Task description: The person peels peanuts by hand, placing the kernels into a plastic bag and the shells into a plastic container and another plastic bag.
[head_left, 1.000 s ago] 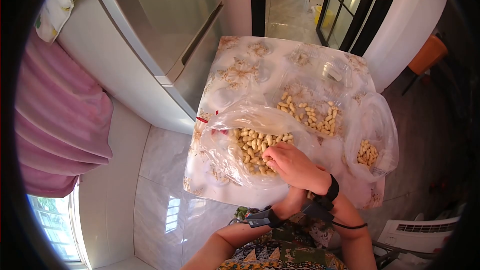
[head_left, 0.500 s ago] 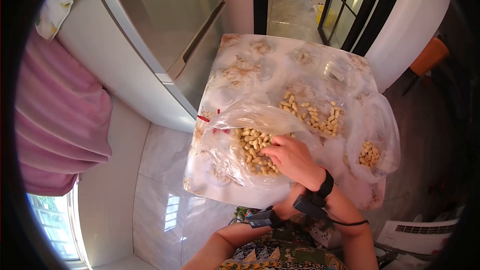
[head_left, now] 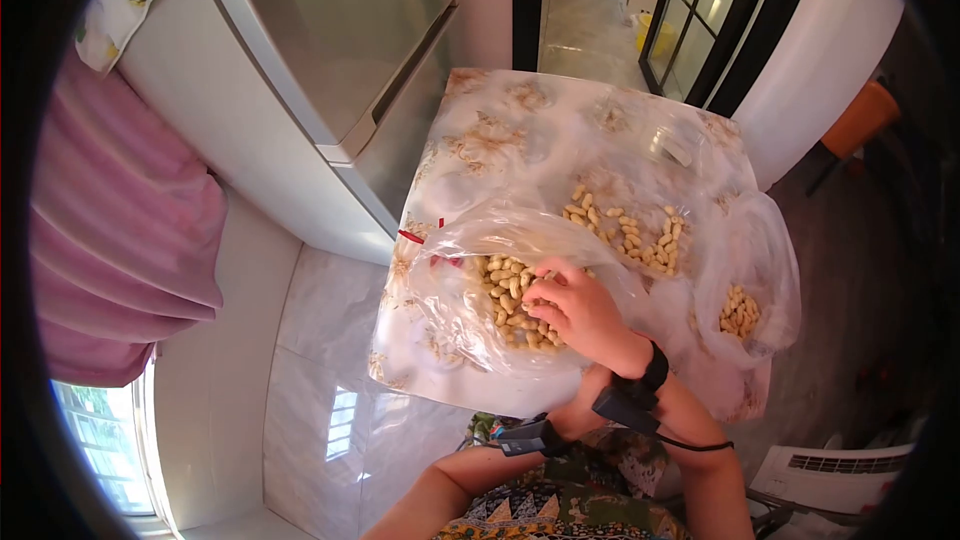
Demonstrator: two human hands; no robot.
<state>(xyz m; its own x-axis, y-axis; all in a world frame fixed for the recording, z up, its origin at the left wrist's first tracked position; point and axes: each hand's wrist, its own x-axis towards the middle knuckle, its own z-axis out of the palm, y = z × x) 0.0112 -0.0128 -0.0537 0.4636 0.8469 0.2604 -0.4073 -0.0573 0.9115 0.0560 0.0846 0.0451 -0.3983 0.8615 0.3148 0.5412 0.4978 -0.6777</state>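
A large clear plastic bag (head_left: 455,315) lies wide open on the table, with a heap of shelled-on peanuts (head_left: 505,280) inside. Over the right side of that heap is my right hand (head_left: 580,312), its fingers bent down among the peanuts and the index finger raised a little from the others. What sits between the fingertips is hidden. My left hand (head_left: 590,400) is by the table's near edge, beneath my right wrist, which covers its fingers. Further back, more peanuts (head_left: 630,230) lie spread on clear plastic. A second bag (head_left: 765,240) at the right holds a smaller pile of peanuts (head_left: 740,311).
The table (head_left: 480,95) has a flowered cover. A fridge (head_left: 330,40) stands close on the left, near a pink cloth (head_left: 130,240). Behind the table is a black-framed glass door (head_left: 690,20). At right are an orange chair (head_left: 860,120) and a white appliance (head_left: 830,475).
My right hand has shifted slightly over the heap, and its index finger has lifted away from the other fingers. The view has moved a little. The bags stay in place.
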